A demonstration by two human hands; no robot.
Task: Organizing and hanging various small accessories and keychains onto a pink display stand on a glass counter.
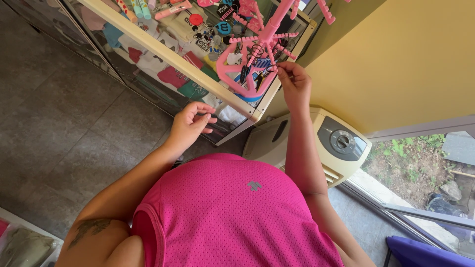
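At the top centre of the frame the right hand [294, 81] is pinching something small, too tiny to tell, at a peg of the pink plastic display rack [257, 54] standing on the glass showcase [198, 69] (keyrings inside). The left hand [190, 121] is hovering loosely curled, empty, below the case's edge.

Pink display rack [262, 54] top cut off by upper edge; keychains [217, 29] too small to tell.

bright daylight pours in through the low window [420, 168] on my right, warming the yellow painted wall [410, 64]. the glass-topped display case [163, 52] throws reflections. the picture is sharp, with wide-angle bending at the edges.
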